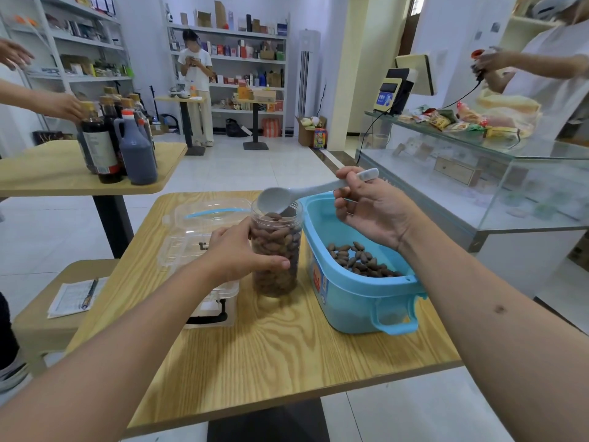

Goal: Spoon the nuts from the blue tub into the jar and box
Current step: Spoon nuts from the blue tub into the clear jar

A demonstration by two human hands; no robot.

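Note:
A clear plastic jar [276, 250] stands upright at the middle of the wooden table [287, 352], filled almost to the top with brown nuts. My left hand [237, 250] grips the jar's left side. My right hand [371, 205] pinches the handle of a grey spoon [280, 199], whose bowl is tipped over the jar's mouth. The blue tub [357, 291] sits right beside the jar, with a small heap of nuts [360, 261] on its floor. A clear box [204, 247] with its lid open lies left of the jar, partly hidden by my left arm.
A glass counter [478, 173] runs along the right, with a person behind it. On the left is another wooden table [63, 170] with dark sauce bottles [118, 141] and someone's hands. A stool with a paper and pen [79, 295] stands at lower left.

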